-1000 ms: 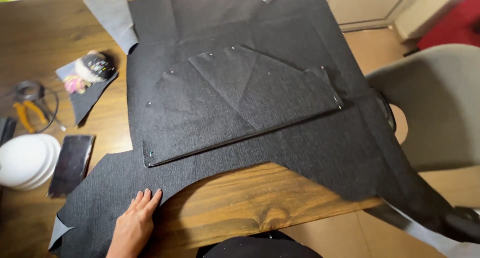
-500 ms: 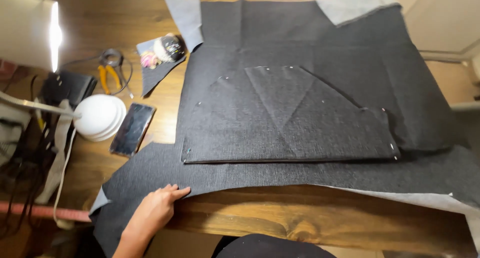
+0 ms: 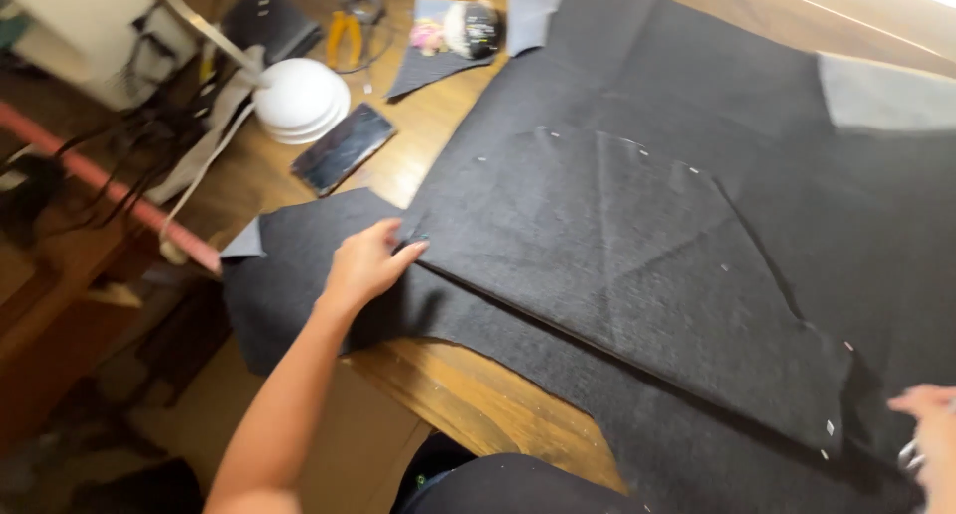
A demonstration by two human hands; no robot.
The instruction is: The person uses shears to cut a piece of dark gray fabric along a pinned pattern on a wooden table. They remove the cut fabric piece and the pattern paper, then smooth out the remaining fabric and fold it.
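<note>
Black felt-like fabric (image 3: 697, 96) covers most of the wooden table (image 3: 468, 394), running from the centre out to the right edge of the frame. A second, smaller pinned black piece (image 3: 617, 265) lies flat on top of it, mid-frame, with small pale pin heads dotted along its edges. A grey patch (image 3: 881, 91) shows at the upper right, where the underside of the cloth is turned up.

Left hand (image 3: 366, 265): left of centre, palm down, fingers loosely together, fingertips touching the lower-left corner of the pinned piece. It grips nothing, only presses or rests there. The forearm runs down to the bottom-left of the frame.

Right hand (image 3: 926, 424): at the lower right edge, mostly cut off and blurred. Fingers appear spread a little above the cloth near the piece's right corner; something small and metallic may sit by them, but I cannot tell whether it is held.

Upper left of the frame: a white domed lamp head (image 3: 299, 96) on a bent arm, a dark phone (image 3: 344, 147) lying flat beside it, orange-handled pliers (image 3: 344, 36) further back, and a round dark pincushion (image 3: 470, 28) on a fabric scrap. Tangled cables (image 3: 149, 145) hang off the table's left side.
</note>
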